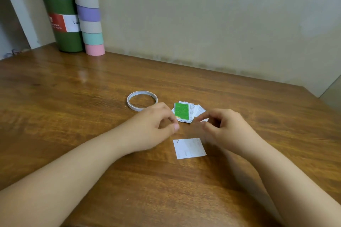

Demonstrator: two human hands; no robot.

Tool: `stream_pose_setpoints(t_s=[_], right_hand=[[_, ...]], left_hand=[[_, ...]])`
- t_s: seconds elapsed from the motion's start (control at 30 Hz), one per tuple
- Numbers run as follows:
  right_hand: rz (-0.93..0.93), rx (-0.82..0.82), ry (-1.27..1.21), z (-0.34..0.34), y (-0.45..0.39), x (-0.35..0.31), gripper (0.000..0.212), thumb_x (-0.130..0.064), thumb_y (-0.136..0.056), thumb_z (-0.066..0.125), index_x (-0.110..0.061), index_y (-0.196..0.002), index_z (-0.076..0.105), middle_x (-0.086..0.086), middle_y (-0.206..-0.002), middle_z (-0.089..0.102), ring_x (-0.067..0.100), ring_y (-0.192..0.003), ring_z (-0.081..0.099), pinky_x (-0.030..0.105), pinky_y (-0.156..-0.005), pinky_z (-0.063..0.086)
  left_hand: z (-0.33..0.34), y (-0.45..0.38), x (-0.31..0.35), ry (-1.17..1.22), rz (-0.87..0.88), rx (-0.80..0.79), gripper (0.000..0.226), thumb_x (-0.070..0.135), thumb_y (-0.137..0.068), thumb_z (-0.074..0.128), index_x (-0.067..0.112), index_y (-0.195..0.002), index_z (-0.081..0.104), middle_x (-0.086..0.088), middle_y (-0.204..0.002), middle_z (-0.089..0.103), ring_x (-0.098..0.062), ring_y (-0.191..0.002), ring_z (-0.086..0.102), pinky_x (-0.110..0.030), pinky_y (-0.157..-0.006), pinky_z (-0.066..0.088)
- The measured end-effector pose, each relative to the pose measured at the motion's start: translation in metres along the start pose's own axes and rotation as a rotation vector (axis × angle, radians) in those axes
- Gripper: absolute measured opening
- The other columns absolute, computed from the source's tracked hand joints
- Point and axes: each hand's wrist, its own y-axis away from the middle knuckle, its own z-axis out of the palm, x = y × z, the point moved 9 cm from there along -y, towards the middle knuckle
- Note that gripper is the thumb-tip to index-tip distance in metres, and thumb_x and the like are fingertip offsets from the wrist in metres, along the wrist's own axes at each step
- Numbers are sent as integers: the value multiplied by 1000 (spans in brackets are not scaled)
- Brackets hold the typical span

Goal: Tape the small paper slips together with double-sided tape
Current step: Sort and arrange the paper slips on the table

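We see left hand (155, 125) & right hand (224, 125) w/ fingers curled, grip unclear. Single slip (189, 148) just below between them; slip pile (186, 111) just beyond; tape roll (142, 100) behind left hand.

Tape roll (142, 101) left of slip pile (188, 111); single slip (189, 148) nearer, on table (73, 116)

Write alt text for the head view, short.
A person's left hand and right hand hover, fingers curled, above a single white slip on a wooden table. Behind them lie a pile of slips and a tape roll.
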Motion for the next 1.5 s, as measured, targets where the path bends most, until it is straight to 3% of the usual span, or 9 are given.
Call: stream_pose_setpoints(t_s=[0.27, 0.37, 0.47, 0.77, 0.87, 0.97, 1.13, 1.3, 1.5], right_hand=[[-116, 48, 207, 18, -37, -14, 33, -31, -91, 60, -23, -123, 61, -9, -123, 58, 11, -118, 46, 14, -88, 28], [-141, 36, 191, 29, -39, -14, 46, -36, -89, 62, -23, -133, 53, -11, -139, 49, 9, -135, 32, 22, -109, 23], [-103, -31, 235, 39, -39, -8, 54, -41, -88, 62, -28, -137, 47, -10, -143, 43, 9, -139, 25, 31, -114, 21], [-98, 65, 189, 27, -38, -7, 20, -32, -92, 57, -27, -106, 71, -8, -111, 67, 11, -112, 52, 21, -83, 34], [-119, 104, 196, 26, -35, -8, 20, -27, -92, 55, -23, -105, 70, -9, -106, 68, 12, -105, 55, 22, -83, 42], [-103, 200, 124, 17, -31, -10, 9, -25, -88, 60, -23, -92, 68, -17, -90, 64, 4, -69, 55, 10, -58, 39], [55, 376, -216, -18, -25, 2, 18, -20, -84, 71, -25, -71, 59, -13, -69, 66, 0, -64, 61, 16, -59, 47], [221, 54, -545, -21, -16, 7, 10, -16, -83, 70, -11, -76, 65, -2, -67, 72, 7, -61, 64, 21, -60, 53], [306, -128, -516, 12, 15, 17, 26, -22, -84, 68, -12, -63, 57, -8, -52, 56, 6, -47, 47, 17, -48, 41]], left_hand=[[-40, -16, -48, -78, -119, 389, 10, 17, -87, 62, 17, -97, 66, 9, -95, 56, -14, -96, 55, -25, -85, 44], [-38, -13, -59, -235, -160, 335, 20, 28, -87, 64, 19, -106, 64, 11, -102, 54, -15, -107, 48, -36, -96, 37], [-42, -13, -68, -280, -210, 303, 25, 35, -86, 63, 24, -109, 62, 11, -108, 54, -13, -111, 45, -35, -99, 34], [-26, -13, -50, -96, -99, 236, 12, 26, -83, 68, 28, -94, 65, 16, -98, 58, -3, -98, 52, -14, -82, 38], [-20, -12, -48, -81, -87, 186, 11, 27, -84, 67, 29, -95, 65, 16, -97, 57, 4, -96, 50, -5, -78, 36], [-20, -11, -43, -65, -72, 179, 10, 27, -84, 66, 31, -94, 65, 16, -96, 57, 5, -96, 50, -8, -78, 38], [-19, -6, -31, -7, -29, 160, 10, 27, -84, 67, 32, -92, 66, 18, -94, 57, 7, -97, 49, -7, -79, 36], [-11, -2, -19, -2, 32, 55, 10, 27, -82, 69, 33, -90, 67, 20, -97, 58, 8, -99, 48, -5, -79, 36], [3, 4, -5, 46, 120, -84, 10, 26, -80, 72, 30, -89, 71, 16, -96, 60, 0, -98, 56, -19, -85, 43]])
